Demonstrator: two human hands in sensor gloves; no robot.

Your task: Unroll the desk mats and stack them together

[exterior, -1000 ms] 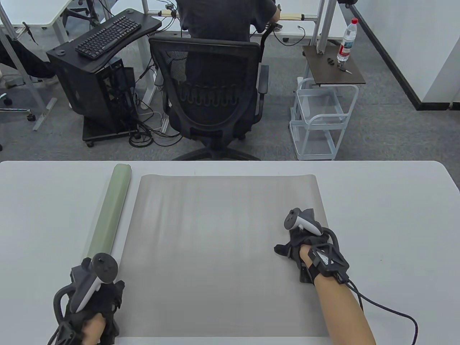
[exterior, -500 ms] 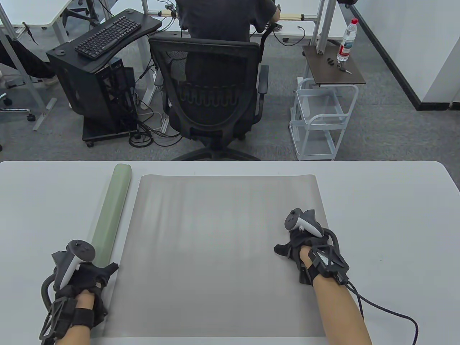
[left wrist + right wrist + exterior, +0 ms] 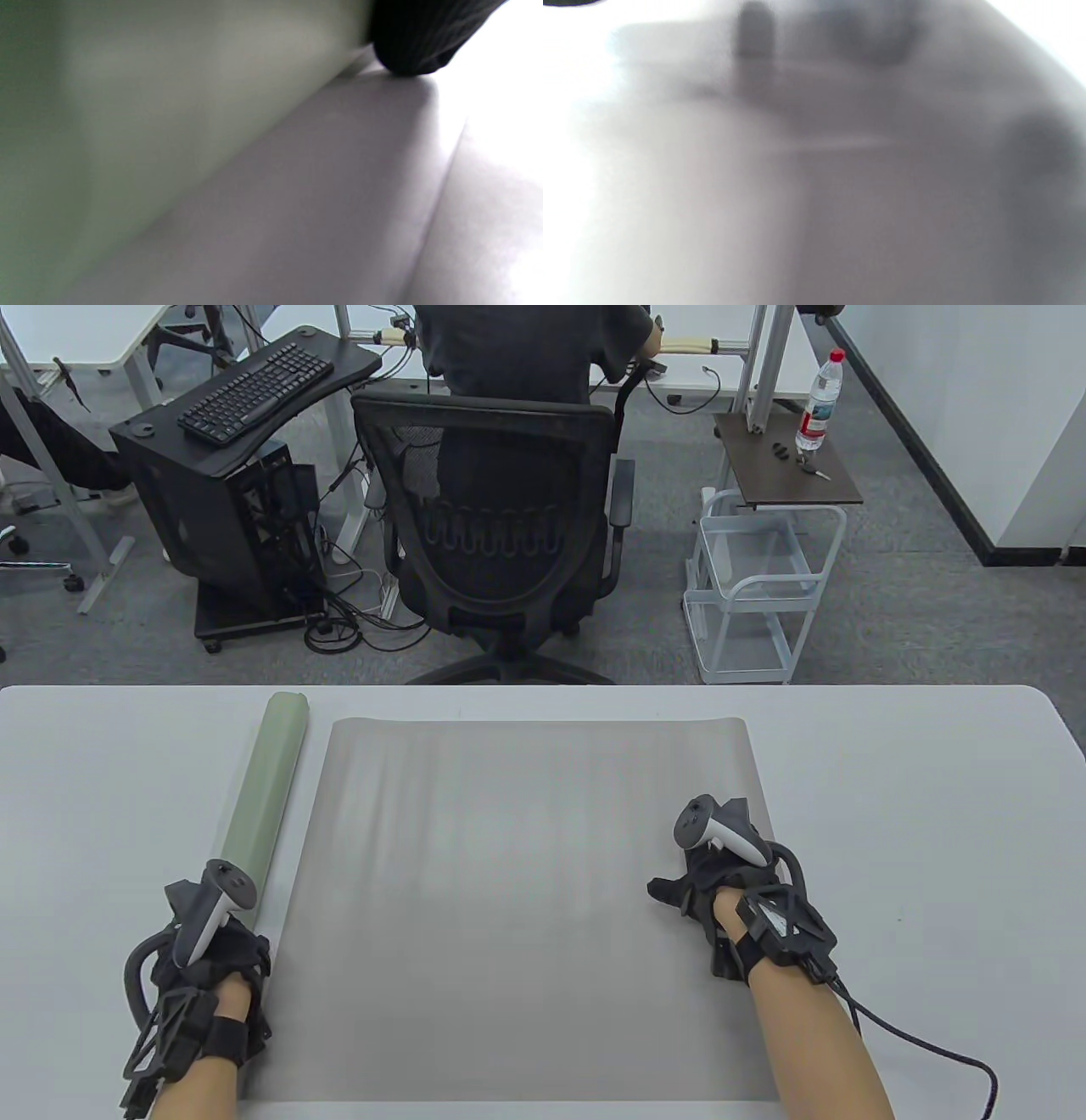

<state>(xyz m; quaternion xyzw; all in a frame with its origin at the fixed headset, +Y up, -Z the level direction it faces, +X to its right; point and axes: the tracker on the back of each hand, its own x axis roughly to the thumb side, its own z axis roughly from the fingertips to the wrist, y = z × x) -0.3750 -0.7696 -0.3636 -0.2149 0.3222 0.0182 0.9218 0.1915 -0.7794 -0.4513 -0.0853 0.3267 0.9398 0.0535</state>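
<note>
Hands at either side of the flat grey mat

The left hand (image 3: 208, 959) sits at the near end of the green roll (image 3: 263, 797), which lies on the desk (image 3: 916, 780) just left of the grey mat (image 3: 509, 899); whether its fingers grip the roll cannot be told. The right hand (image 3: 721, 891) rests palm-down on the mat's right edge, fingers hidden under the tracker.

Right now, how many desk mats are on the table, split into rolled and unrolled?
Rolled: 1, the pale green rolled-up desk mat at the left.
Unrolled: 1, the flat grey rectangular desk mat spread in the middle.
Total: 2 mats on the white table.
</note>
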